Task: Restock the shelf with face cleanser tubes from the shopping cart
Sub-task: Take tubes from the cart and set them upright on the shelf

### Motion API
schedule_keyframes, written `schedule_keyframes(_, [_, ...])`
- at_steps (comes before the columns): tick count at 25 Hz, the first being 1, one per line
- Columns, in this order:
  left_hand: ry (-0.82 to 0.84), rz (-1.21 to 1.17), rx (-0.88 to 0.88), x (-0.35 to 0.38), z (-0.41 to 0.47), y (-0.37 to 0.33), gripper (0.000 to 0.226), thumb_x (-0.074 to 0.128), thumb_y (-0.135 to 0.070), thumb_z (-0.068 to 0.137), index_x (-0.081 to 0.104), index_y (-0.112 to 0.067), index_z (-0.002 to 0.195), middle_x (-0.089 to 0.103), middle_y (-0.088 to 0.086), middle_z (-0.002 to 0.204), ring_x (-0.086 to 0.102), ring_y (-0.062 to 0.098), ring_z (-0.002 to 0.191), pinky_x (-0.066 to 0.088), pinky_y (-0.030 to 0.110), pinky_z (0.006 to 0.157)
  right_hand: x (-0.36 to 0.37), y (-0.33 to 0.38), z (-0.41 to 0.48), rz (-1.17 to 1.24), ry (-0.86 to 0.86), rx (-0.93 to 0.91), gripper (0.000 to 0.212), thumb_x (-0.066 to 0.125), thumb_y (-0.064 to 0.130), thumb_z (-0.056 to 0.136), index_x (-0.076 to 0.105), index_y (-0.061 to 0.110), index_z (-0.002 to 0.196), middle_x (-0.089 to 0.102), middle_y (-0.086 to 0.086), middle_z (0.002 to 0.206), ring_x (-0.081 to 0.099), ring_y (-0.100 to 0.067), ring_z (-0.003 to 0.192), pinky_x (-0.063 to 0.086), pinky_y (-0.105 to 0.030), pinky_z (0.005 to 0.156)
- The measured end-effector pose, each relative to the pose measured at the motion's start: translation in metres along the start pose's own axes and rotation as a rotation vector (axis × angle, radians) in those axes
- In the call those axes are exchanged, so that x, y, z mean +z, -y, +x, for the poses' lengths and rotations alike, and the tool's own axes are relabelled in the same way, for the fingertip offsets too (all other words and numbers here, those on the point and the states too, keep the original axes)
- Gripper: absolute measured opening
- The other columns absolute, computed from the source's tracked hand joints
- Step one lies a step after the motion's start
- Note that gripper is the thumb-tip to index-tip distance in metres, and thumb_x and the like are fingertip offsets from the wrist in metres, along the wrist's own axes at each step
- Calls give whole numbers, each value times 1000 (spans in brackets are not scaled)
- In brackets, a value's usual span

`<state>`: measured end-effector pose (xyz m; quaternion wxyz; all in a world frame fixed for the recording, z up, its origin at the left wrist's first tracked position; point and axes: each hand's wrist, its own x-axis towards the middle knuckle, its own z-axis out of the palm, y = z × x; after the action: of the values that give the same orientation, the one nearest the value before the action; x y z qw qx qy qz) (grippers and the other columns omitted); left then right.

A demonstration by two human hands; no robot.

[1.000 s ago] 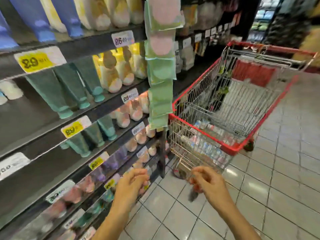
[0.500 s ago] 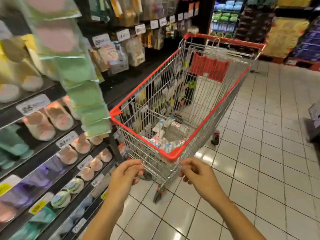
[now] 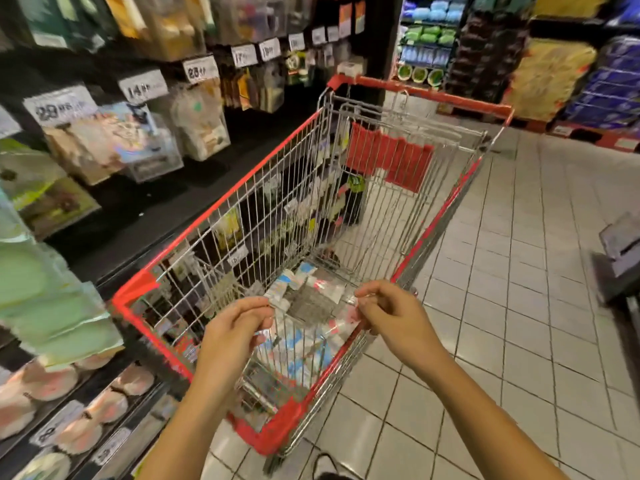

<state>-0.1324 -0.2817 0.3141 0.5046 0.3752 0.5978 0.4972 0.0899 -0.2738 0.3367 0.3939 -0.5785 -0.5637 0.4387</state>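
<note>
The left hand (image 3: 239, 327) and right hand (image 3: 394, 317) hover loosely curled and empty over the shopping cart's (image 3: 277, 427) near end. The face cleanser tubes (image 3: 292, 284) lie jumbled on its floor. A hasty grab could drop slippery tubes or snag knuckles on wire.

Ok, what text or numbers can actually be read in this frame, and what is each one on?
"28", smaller digits blurred: first price tag from the left on the upper rail.
"14": second price tag.
"28": third price tag.
"17": fourth price tag.
"19": fifth price tag.
Too blurred to read: farther tags, lower shelf tags, tubes in the shopping cart.
</note>
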Motion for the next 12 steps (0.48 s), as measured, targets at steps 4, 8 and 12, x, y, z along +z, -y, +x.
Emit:
schedule_keyframes(4, [-48, -98, -75, 29, 77, -21, 17, 56, -7, 90, 70, -17, 94, 73, 2, 79, 65, 8, 70, 53, 15, 57, -16, 6, 104, -68, -12, 17, 19, 53, 6, 91, 61, 22, 87, 67, -14, 75, 59, -12, 59, 50, -28, 62])
schedule_keyframes(8, [-130, -98, -186, 55, 150, -23, 15, 54, -6, 92, 66, -12, 99, 67, 7, 80, 58, 12, 70, 49, 17, 59, -14, -7, 206, -167, 56, 60, 17, 50, 8, 92, 60, 17, 82, 67, -19, 81, 57, -18, 62, 49, -29, 58])
schedule_keyframes(12, [-229, -129, -313, 83, 217, -2, 16, 52, -3, 92, 61, -13, 83, 58, 3, 61, 49, 10, 51, 39, 15, 42, -6, -43, 301, -282, 187, 108, 14, 50, 4, 92, 57, 8, 80, 63, -18, 80, 56, -20, 60, 46, -29, 55])
